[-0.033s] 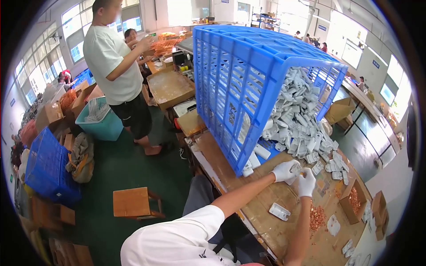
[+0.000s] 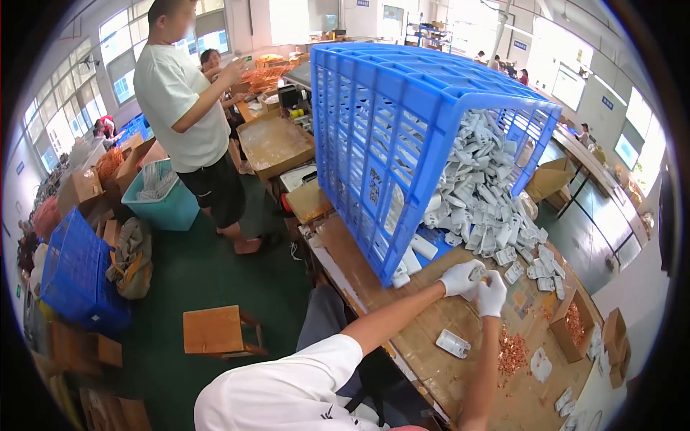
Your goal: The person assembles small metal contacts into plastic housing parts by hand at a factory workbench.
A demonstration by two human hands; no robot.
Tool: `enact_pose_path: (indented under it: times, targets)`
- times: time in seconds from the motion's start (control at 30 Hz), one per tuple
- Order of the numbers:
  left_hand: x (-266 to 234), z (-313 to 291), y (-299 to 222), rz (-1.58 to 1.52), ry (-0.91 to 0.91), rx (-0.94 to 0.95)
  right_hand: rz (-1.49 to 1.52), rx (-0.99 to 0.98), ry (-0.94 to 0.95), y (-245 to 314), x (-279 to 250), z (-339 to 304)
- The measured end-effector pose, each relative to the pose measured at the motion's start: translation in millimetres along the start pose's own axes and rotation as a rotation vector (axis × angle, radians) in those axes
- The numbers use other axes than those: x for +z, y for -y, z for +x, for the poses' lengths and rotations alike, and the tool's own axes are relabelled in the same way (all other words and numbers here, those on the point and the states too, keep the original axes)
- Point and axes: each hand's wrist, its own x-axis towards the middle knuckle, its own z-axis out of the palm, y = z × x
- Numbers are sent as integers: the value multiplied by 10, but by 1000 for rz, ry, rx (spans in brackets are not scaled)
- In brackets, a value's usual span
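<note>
My left hand (image 2: pixel 460 279), in a white glove, is closed on a small pale plastic housing (image 2: pixel 476 274) above the workbench. My right hand (image 2: pixel 492 293), also gloved, meets it from the right with fingers pinched together at the housing. What those fingers hold is too small to make out. Below my hands another white plastic housing (image 2: pixel 453 343) lies with its hollow side up. A scattered heap of small copper-coloured metal parts (image 2: pixel 513 353) lies beside my right forearm. Beyond my hands, many grey-white housings (image 2: pixel 478 187) spill out of a blue crate (image 2: pixel 402 144) tipped on its side.
A cardboard box (image 2: pixel 573 327) of copper parts stands at the right, near a white scrap (image 2: pixel 540 365). A person (image 2: pixel 183 108) stands at the left, by a turquoise tub (image 2: pixel 162 205). Behind me on the left are a wooden stool (image 2: pixel 213 330) and a blue crate (image 2: pixel 83 273).
My right hand has shifted slightly left and down, closer against the housing. My left hand stays almost where it was.
</note>
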Motion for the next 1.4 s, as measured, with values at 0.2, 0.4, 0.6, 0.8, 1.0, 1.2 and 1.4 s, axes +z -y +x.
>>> enact_pose_path:
  times: [0.2, 0.4, 0.6, 0.8, 1.0, 1.2, 1.4]
  targets:
    - [5, -18, 94, -24, -99, 14, -147, -192, -164, -70, 399, -32]
    - [19, -25, 128, -50, -180, 34, -174, -83, -159, -79, 370, 4]
    - [15, -68, 109, 9, -159, 36, 7, 87, -248, -41, 393, 9]
    - [34, -63, 44, -37, -171, 124, 406, 207, 8, -613, 375, 144]
    - [-36, -90, 70, -15, -173, 165, 99, 103, 27, -290, 246, 122]
    - [28, -115, 63, -33, -129, 88, -2, 95, -21, -176, 204, 76]
    - [20, -139, 68, 15, -127, 119, -15, 146, 15, -316, 244, 75]
